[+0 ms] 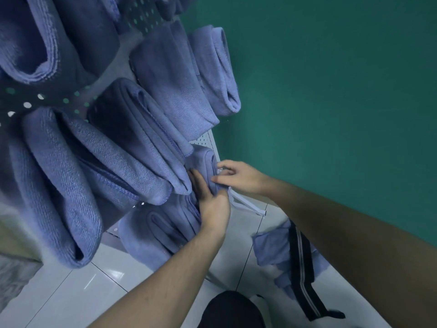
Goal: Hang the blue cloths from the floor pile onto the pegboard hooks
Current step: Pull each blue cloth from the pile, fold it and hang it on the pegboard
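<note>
Several blue cloths [71,176] already hang folded on the pegboard [144,17] across the left of the frame. At centre, the left hand [208,197] lies flat with straight fingers, pressing the cloth being hung [203,162] against the board's lower edge. Just right, the right hand [236,174] pinches that cloth's fold near the hook. Best to keep the fold pinned while seating it fully. Lower right, the floor pile [272,249] waits

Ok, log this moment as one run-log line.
stage: hanging cloth low on pegboard | left hand: presses cloth | right hand: pinches cloth edge | floor pile: cloths remain
</note>
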{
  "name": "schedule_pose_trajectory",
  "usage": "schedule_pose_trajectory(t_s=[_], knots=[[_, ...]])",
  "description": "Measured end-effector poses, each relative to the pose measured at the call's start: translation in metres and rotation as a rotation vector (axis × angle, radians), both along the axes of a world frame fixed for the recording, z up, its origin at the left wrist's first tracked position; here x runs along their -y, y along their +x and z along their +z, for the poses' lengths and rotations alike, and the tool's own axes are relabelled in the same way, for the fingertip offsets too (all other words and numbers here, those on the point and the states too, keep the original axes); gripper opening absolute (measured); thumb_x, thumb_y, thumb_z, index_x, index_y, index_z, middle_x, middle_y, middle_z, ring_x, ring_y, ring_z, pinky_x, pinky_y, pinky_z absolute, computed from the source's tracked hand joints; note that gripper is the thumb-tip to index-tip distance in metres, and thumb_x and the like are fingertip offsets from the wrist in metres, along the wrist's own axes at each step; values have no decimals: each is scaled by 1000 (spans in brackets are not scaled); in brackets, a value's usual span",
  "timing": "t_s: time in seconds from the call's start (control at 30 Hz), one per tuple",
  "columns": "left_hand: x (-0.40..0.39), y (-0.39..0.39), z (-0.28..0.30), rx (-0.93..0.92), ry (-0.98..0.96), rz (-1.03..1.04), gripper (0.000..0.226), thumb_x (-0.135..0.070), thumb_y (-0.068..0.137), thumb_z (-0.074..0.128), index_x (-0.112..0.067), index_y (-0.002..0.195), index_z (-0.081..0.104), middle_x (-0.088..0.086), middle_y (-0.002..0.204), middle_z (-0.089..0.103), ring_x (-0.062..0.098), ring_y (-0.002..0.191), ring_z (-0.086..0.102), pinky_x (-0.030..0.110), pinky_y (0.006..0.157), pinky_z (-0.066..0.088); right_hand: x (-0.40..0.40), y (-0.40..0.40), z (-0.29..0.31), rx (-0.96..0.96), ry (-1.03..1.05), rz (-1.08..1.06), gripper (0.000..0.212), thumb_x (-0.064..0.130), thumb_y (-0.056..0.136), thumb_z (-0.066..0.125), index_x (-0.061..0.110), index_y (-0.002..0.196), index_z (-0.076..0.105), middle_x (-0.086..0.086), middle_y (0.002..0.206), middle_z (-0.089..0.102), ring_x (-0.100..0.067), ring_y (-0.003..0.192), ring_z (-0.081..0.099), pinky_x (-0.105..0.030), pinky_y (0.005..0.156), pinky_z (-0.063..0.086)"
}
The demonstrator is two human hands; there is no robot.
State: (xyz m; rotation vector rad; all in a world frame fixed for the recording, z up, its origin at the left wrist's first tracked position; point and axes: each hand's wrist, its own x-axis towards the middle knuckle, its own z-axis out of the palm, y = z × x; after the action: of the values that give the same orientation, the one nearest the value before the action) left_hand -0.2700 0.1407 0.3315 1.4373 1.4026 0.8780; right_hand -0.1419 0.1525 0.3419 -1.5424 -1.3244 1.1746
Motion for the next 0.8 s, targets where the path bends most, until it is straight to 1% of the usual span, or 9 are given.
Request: schedule_pose_trajectory(t_s=[0.1, 0.17, 0.23, 0.33, 0.47, 0.57, 0.63, 0.7, 0.8], knots=[[18, 7, -13, 20, -114, -78, 89, -27, 84, 51, -29, 160, 5, -10, 167, 7, 12, 152, 15, 38, 124, 16, 24, 16, -6, 53, -101, -3, 33, 42, 90, 71, 31, 121, 66, 1, 108, 73, -4, 95, 64, -25, 97, 47], [35, 13, -20, 11, -202, -156, 78, -15, 94, 51, -24, 160, 10, -14, 164, 12, 12, 146, 25, 31, 121, 19, 45, 27, -8, 88, -132, -22, 41, 48, 92, 67, 31, 129, 62, 8, 112, 69, -1, 96, 64, -22, 93, 46], [45, 20, -33, -60, -294, -217, 72, -16, 97, 49, -19, 160, 13, -8, 166, 11, 19, 149, 24, 35, 122, 20, 66, 38, -12, 109, -151, -58, 43, 48, 93, 65, 27, 131, 61, 6, 111, 69, -4, 93, 65, -20, 85, 44], [51, 34, -47, -145, -338, -285, 69, -20, 98, 50, -15, 159, 19, -1, 166, 12, 22, 150, 23, 39, 122, 22, 96, 57, -23, 103, -169, -162, 32, 39, 96, 64, 24, 124, 62, -1, 108, 71, -12, 88, 64, -18, 76, 46], [63, 63, -71, -212, -313, -383, 53, -16, 99, 53, -11, 150, 38, 6, 158, 28, 22, 141, 37, 29, 113, 30, 150, 92, -51, 18, -210, -338, 8, 27, 100, 61, 21, 104, 62, -6, 100, 69, -11, 78, 62, -18, 70, 48], [73, 86, -95, -247, -400, -471, 37, -17, 98, 55, -13, 135, 54, 6, 140, 52, 26, 126, 53, 29, 100, 40, 189, 118, -80, 8, -263, -458, 9, 19, 102, 57, 12, 105, 62, -13, 96, 70, -8, 69, 60, -18, 66, 52], [79, 98, -118, -272, -456, -537, 11, -18, 97, 56, -18, 107, 62, 6, 113, 63, 26, 103, 61, 31, 86, 44, 211, 132, -102, 58, -326, -519, 12, 21, 102, 57, 14, 108, 64, -8, 92, 71, -7, 68, 61, -16, 64, 53], [84, 111, -140, -279, -505, -574, 13, -16, 97, 57, -21, 84, 55, 3, 85, 61, 20, 77, 58, 29, 73, 41, 230, 143, -129, 64, -364, -570, 8, 18, 102, 57, 17, 102, 65, 2, 80, 68, -5, 62, 60, -14, 58, 47], [85, 127, -175, -361, -564, -646, 10, -14, 95, 55, -17, 86, 57, 5, 73, 54, 16, 62, 50, 25, 55, 35, 247, 158, -174, 65, -440, -619, 13, 9, 100, 55, 17, 96, 64, 4, 75, 64, -11, 63, 55, -13, 51, 44]])
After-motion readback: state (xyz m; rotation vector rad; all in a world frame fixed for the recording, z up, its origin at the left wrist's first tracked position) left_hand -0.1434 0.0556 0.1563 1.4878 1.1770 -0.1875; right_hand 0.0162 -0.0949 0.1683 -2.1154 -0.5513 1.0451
